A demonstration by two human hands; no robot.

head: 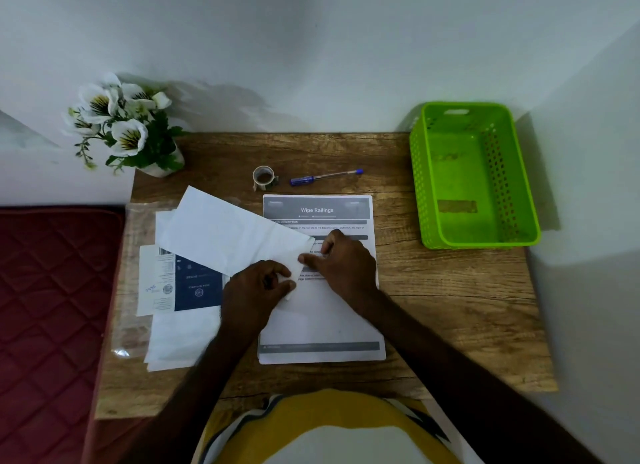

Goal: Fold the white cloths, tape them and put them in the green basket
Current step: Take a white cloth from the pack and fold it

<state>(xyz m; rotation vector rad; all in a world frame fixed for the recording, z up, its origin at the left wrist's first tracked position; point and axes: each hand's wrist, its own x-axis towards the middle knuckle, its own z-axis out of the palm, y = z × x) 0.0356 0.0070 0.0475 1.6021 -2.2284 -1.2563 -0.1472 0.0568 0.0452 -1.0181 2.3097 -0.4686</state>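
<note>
A white cloth lies slanted across the middle of the wooden table, its right end over a printed sheet. My left hand pinches that end from below, and my right hand pinches the same end from the right. More white cloths are stacked at the left, partly under a clear plastic bag. A small roll of tape stands behind the cloth. The green basket sits at the table's right rear corner, with nothing in it.
A printed sheet headed "Wipe Railings" lies under my hands. A blue pen rests beside the tape. A pot of white flowers stands at the left rear corner. A dark blue label card lies at the left. A red mattress adjoins the table's left side.
</note>
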